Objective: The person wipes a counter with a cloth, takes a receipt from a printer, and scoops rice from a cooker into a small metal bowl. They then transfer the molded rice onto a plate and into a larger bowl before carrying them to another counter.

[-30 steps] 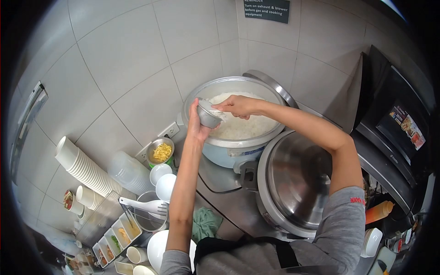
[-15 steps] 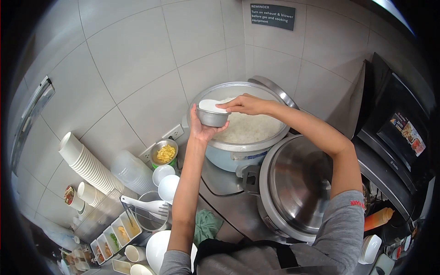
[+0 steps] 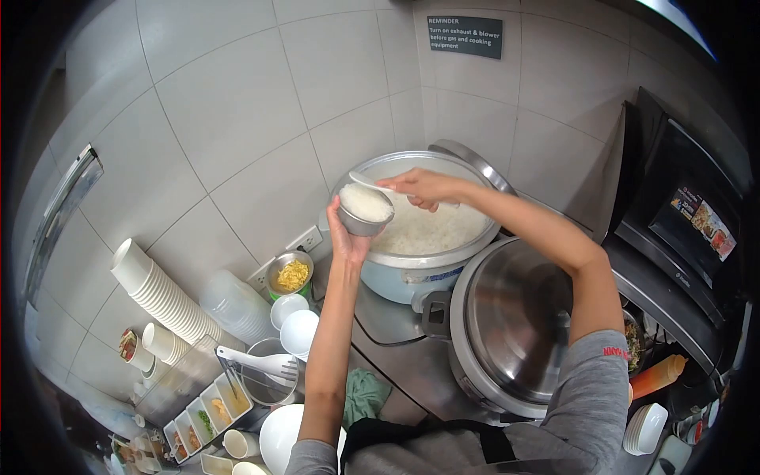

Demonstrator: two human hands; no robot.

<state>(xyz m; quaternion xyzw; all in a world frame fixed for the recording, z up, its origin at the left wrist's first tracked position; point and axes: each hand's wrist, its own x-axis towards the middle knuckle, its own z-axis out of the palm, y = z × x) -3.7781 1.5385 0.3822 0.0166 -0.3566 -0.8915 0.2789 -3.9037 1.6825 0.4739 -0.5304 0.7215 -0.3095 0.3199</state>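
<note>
Round silver metal bowl [image 3: 367,225] of white rice [image 3: 364,203] sits in the left hand [image 3: 348,240], fingers curved round it, over a big pale-blue pot's [image 3: 385,280] left side, with the right hand [image 3: 427,188], on its right, pinching a flat white paddle [image 3: 369,182] pointing left by its far rim

At centre frame, white rice [image 3: 366,203] lies in your round silver metal bowl [image 3: 361,226], before a round pale-blue metal-rimmed cooker [image 3: 393,285]; a round grey steel-lidded cooker [image 3: 514,321] stands lower right, stacked round white cups [image 3: 170,294] left.
</note>
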